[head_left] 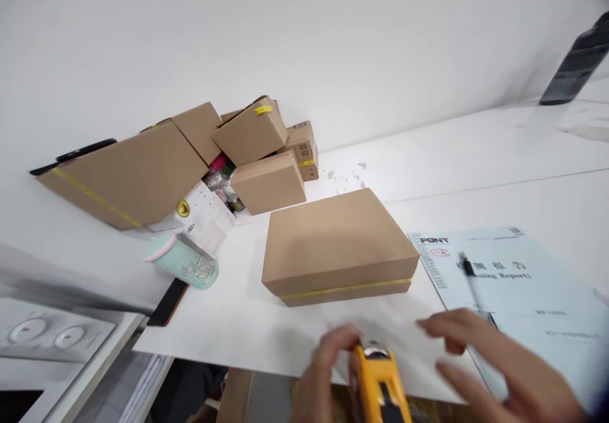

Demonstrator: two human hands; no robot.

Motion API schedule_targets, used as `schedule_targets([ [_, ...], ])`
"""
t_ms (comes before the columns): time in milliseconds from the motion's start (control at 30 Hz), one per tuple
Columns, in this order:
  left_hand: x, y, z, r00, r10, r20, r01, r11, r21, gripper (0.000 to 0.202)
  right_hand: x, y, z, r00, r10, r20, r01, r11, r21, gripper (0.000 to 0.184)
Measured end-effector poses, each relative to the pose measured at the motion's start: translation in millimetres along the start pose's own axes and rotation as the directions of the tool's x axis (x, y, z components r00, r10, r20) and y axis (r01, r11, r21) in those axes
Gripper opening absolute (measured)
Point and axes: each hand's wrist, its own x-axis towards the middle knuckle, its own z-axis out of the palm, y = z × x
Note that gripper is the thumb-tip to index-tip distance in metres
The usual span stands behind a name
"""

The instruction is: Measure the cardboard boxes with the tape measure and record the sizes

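Note:
My left hand [320, 378] is at the bottom edge of the view, fingers curled round a yellow and black utility knife [378, 382]. My right hand [495, 366] hovers to its right with fingers spread, over the lower corner of a light blue printed report [533, 296] on which a pen [476, 283] lies. Both hands are blurred by motion. A flat brown cardboard box [335, 245] with a yellow tape line lies on the white table [476, 169], just beyond the hands.
A heap of cardboard boxes [190, 156] sits at the back left against the wall, with bottles and a white packet among them. A mint-green cup [183, 261] lies on its side beside a dark phone [166, 302]. A dark object [578, 61] stands at the far right.

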Motion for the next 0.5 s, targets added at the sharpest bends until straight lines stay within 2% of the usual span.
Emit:
schedule_targets([
  [33, 10.3, 8.3, -10.9, 0.995, 0.048, -0.083, -0.039, 0.994, 0.100, 0.075, 6.0, 10.9, -6.1, 0.990, 0.086, -0.112, -0.096, 0.992, -0.087, 0.018],
  [67, 23.2, 17.7, -22.5, 0.983, 0.092, -0.158, -0.058, 0.977, 0.206, 0.083, 13.6, 24.0, -13.3, 0.971, 0.164, -0.173, -0.194, 0.965, -0.177, 0.023],
  [133, 54.9, 34.4, -44.4, 0.948, 0.221, -0.229, -0.107, 0.899, 0.426, 0.073, 29.4, 53.9, -27.0, 0.898, 0.353, -0.262, -0.431, 0.827, -0.361, 0.033],
  [167, 72.3, 39.3, -53.7, 0.934, 0.282, -0.220, -0.136, 0.849, 0.511, 0.071, 35.7, 68.9, -31.8, 0.857, 0.457, -0.239, -0.516, 0.745, -0.423, 0.036],
  [200, 89.8, 40.9, -61.6, 0.926, 0.316, -0.206, -0.146, 0.803, 0.577, 0.069, 40.3, 82.8, -34.3, 0.832, 0.519, -0.196, -0.545, 0.698, -0.465, 0.038],
  [233, 106.6, 39.0, -68.0, 0.920, 0.346, -0.185, -0.156, 0.756, 0.636, 0.065, 42.8, 94.9, -34.7, 0.826, 0.536, -0.172, -0.541, 0.673, -0.504, 0.040],
  [333, 146.3, 19.0, -78.9, 0.941, 0.328, -0.081, -0.165, 0.655, 0.737, 0.056, 42.1, 119.3, -28.1, 0.852, 0.521, -0.054, -0.458, 0.692, -0.558, 0.036],
  [433, 161.7, 2.4, -75.1, 0.965, 0.260, -0.034, -0.138, 0.613, 0.778, 0.045, 38.6, 128.1, -25.7, 0.849, 0.527, 0.035, -0.451, 0.759, -0.470, 0.025],
  [500, 156.0, 4.0, -59.1, 0.930, 0.361, -0.070, -0.174, 0.600, 0.781, 0.041, 38.0, 127.4, -32.0, 0.836, 0.548, 0.038, -0.521, 0.813, -0.261, 0.026],
])
